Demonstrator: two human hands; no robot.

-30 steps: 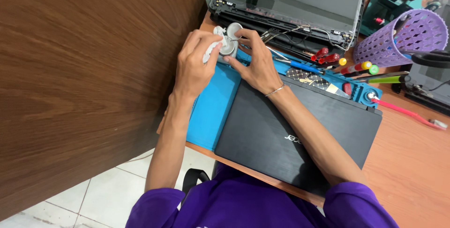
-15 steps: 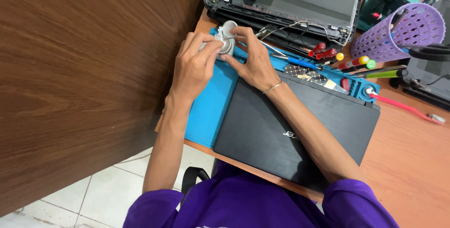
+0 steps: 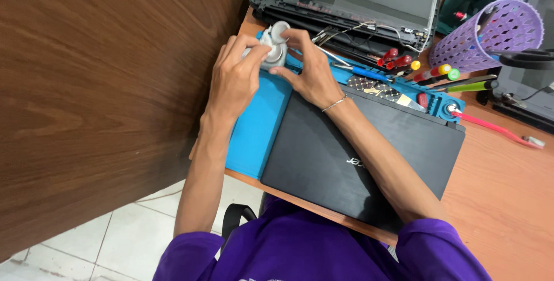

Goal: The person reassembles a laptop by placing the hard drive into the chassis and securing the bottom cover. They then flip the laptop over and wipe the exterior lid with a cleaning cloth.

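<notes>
Both my hands clamp a small, smooth, rounded grey part (image 3: 276, 47) just beyond the far corner of the matte black closed laptop (image 3: 358, 154): left hand (image 3: 234, 79) wraps its side, right hand (image 3: 309, 67) pinches it over the blue rubbery mat (image 3: 254, 131).

A dark brown wood-grain panel (image 3: 98, 84) fills the left side, standing beside an orange-brown wooden desk (image 3: 508, 200). Below the desk's near edge lies a floor of pale, glossy tiles (image 3: 115, 240) with thin grout lines. The light is even and soft.
</notes>
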